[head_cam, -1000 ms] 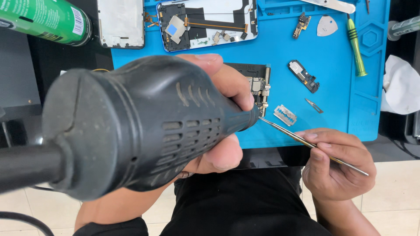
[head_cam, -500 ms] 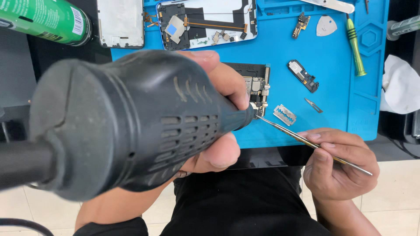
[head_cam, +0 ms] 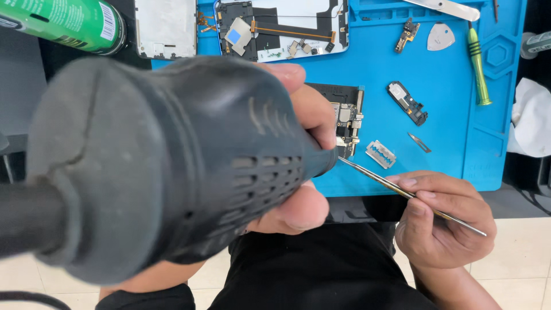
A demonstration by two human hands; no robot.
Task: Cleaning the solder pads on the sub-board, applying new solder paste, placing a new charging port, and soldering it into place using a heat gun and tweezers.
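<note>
Pale tiled floor (head_cam: pixel 516 270) along the bottom edge, black-clothed lap (head_cam: pixel 321 275) at bottom centre, blue silicone repair mat (head_cam: pixel 447 74) across the upper right of the frame.

Nearest the lens, filling the left half: black hot-air gun (head_cam: pixel 160 166), blurred with closeness, vented body tapering to a nozzle at centre frame. Gripped by the left hand (head_cam: pixel 298 161), fingers wrapped over the top, thumb curled beneath at lower centre. Nozzle aimed down at the phone circuit board (head_cam: pixel 347 120), which lies on the mat just above centre, partly hidden behind the fingers.

Lower right: right hand (head_cam: pixel 442 224), fingers pressed together, pinching slim metal tweezers (head_cam: pixel 402 192) between thumb and fingertips. Tweezers slanting up-left, tip meeting the lower edge of the board right beside the nozzle; rear end poking out past the hand at right.

Just above that hand, flat on the mat: razor blade (head_cam: pixel 381 154), and near it to the right a small scalpel blade (head_cam: pixel 419 142). Higher, a small dark speaker module (head_cam: pixel 407 103).

Farther back, top centre: opened phone housing (head_cam: pixel 287 26), innards and flex cables exposed. Left of it, a grey phone back panel (head_cam: pixel 165 27). Top left corner: green spray can (head_cam: pixel 63 23) on its side. Top right: green-handled screwdriver (head_cam: pixel 477 66), grey triangular pick (head_cam: pixel 441 37), small connector part (head_cam: pixel 407 33), metal spudger (head_cam: pixel 450 8). Far right edge: white cloth (head_cam: pixel 534 123) off the mat.
</note>
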